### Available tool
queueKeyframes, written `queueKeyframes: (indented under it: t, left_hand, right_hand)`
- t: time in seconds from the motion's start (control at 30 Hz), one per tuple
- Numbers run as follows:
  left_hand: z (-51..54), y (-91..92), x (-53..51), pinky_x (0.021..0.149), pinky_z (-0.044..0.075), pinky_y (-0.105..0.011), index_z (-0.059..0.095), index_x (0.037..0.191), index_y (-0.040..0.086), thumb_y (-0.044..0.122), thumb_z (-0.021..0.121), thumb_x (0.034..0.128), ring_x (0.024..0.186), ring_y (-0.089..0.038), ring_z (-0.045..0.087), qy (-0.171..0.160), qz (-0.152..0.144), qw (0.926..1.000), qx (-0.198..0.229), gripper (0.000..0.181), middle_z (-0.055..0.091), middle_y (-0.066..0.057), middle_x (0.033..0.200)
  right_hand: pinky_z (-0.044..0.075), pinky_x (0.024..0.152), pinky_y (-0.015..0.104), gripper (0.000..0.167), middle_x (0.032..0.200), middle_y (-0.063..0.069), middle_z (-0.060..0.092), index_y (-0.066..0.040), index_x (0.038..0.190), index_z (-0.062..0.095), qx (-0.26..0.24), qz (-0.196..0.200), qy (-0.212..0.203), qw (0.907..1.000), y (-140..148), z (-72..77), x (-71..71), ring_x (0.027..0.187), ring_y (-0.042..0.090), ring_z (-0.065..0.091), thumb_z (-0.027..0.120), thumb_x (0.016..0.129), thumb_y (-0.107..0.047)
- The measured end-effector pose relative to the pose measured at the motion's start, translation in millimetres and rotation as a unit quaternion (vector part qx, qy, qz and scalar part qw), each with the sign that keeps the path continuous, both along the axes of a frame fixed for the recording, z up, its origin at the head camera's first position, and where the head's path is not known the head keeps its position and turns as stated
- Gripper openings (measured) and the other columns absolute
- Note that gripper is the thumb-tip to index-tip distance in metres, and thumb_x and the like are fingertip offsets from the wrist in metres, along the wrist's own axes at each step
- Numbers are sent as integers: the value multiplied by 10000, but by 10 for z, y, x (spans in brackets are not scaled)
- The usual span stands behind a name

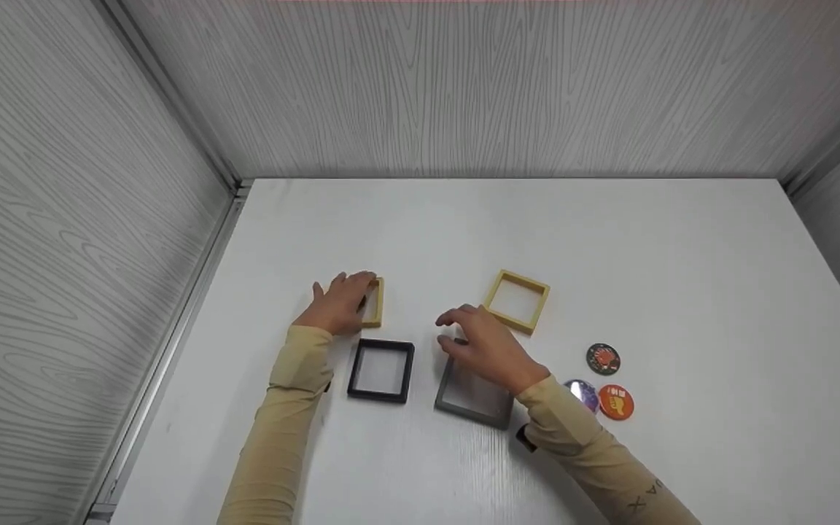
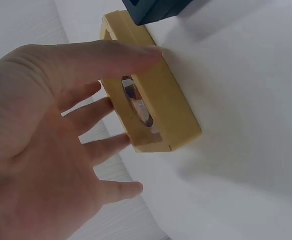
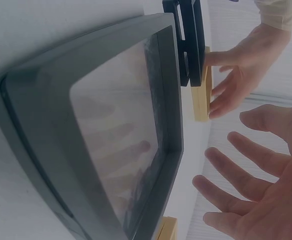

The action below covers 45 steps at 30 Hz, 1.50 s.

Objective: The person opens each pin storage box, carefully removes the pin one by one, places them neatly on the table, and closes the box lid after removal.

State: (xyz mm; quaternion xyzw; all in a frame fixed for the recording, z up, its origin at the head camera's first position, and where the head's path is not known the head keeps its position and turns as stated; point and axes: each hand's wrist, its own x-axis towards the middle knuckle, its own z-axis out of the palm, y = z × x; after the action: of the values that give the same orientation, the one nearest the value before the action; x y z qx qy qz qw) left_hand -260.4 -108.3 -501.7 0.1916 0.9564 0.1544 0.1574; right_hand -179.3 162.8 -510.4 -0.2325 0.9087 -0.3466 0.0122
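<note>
My left hand [image 1: 334, 305] holds a small yellow display frame [image 2: 171, 110] by its edges, the thumb on one side and fingertips on the opposite one. Through the clear film of that frame a round badge [image 2: 136, 104] shows, its picture too slanted to read. Above a larger grey display frame [image 1: 472, 415] hovers my right hand [image 1: 491, 348], fingers spread and loosely bent with nothing in them. In the right wrist view the grey frame [image 3: 45, 110] lies flat, its clear window reflecting the fingers.
A black frame [image 1: 378, 397] lies between the hands, nearer the front. Another yellow frame [image 1: 541, 308] is just beyond my right hand. Right of the forearm lie a dark badge [image 1: 603, 359], a purple badge [image 1: 585, 394] and an orange badge [image 1: 616, 402]. Grey panels [image 1: 420, 87] wall the white table.
</note>
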Motion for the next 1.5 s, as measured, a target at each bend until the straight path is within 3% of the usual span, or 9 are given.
queueKeyframes:
  t: [0.23, 0.37, 0.47, 0.57, 0.63, 0.8, 0.97, 1.3, 1.5]
  left_hand:
    - [-15, -25, -17, 1051, -13, -758, 234, 1578, 111, 45, 714, 836, 1464, -492, 50, -304, 35, 9995, -87, 886, 135, -182, 1635]
    - [17, -12, -20, 1066, 5, -744, 243, 1578, 126, 87, 758, 829, 1462, -498, 56, -351, 87, 9993, -72, 910, 136, -183, 1634]
    - [39, 1, -10, 1067, 55, -746, 263, 1573, 121, 119, 772, 826, 1450, -520, 73, -407, 183, 9990, -63, 904, 147, -212, 1624]
    - [65, 10, 15, 1059, 120, -748, 263, 1572, 112, 213, 784, 834, 1434, -551, 84, -483, 394, 9980, -90, 909, 133, -257, 1611]
    - [75, 16, 30, 1061, 168, -732, 243, 1577, 102, 307, 764, 855, 1420, -567, 117, -505, 618, 9968, -86, 913, 122, -285, 1601]
    - [22, 77, 39, 987, 361, -663, 230, 1566, 37, 486, 658, 911, 1304, -575, 338, 9, 1234, 9923, -57, 902, 243, -346, 1519]
    - [-76, 184, 17, 862, 466, -605, 282, 1543, 17, 475, 703, 877, 1194, -514, 450, 533, 1599, 9857, -35, 912, 347, -341, 1427]
    - [-114, 233, 10, 787, 493, -555, 327, 1523, 37, 335, 698, 849, 1113, -433, 478, 715, 1313, 9887, -37, 825, 364, -271, 1431]
    - [-88, 160, -6, 903, 443, -591, 312, 1534, 49, 337, 669, 854, 1230, -446, 430, 413, 1282, 9902, 366, 820, 353, -267, 1467]
  right_hand:
    - [420, 1028, 421, 268, 1132, 96, 672, -35, 1169, 683, -44, 10, -49, 10000, -1, 9, 10, 1040, 224, 624, 640, 965, -203]
    - [431, 1006, 423, 273, 1138, 111, 666, -28, 1174, 677, -87, 11, -87, 9999, 8, 6, 20, 1023, 236, 617, 636, 967, -202]
    - [360, 1087, 437, 272, 1136, 103, 667, -33, 1174, 678, -69, 2, -89, 9999, 10, 2, 24, 1023, 231, 615, 642, 966, -205]
    - [317, 1121, 439, 271, 1137, 86, 668, -40, 1178, 680, -39, -10, -89, 10000, 8, 3, 28, 1030, 219, 612, 643, 967, -206]
    - [366, 1084, 432, 266, 1135, 83, 667, -43, 1176, 682, -39, -20, -73, 10000, 10, 1, 32, 1027, 218, 610, 646, 965, -202]
    - [447, 986, 418, 268, 1139, 74, 666, -48, 1176, 684, -4, -102, -114, 9999, 14, -5, 41, 1023, 215, 610, 645, 966, -210]
    - [445, 995, 418, 279, 1147, 70, 665, -55, 1185, 684, 21, -119, -193, 9997, 11, -4, 40, 1045, 209, 611, 640, 971, -228]
    - [471, 933, 437, 275, 1142, 134, 666, -23, 1169, 681, -119, -66, -66, 9999, 24, -19, 19, 1048, 285, 623, 644, 965, -204]
    - [486, 891, 415, 262, 1121, 89, 668, -39, 1162, 688, -79, -73, 62, 9999, 34, -8, 22, 1029, 237, 612, 652, 961, -202]
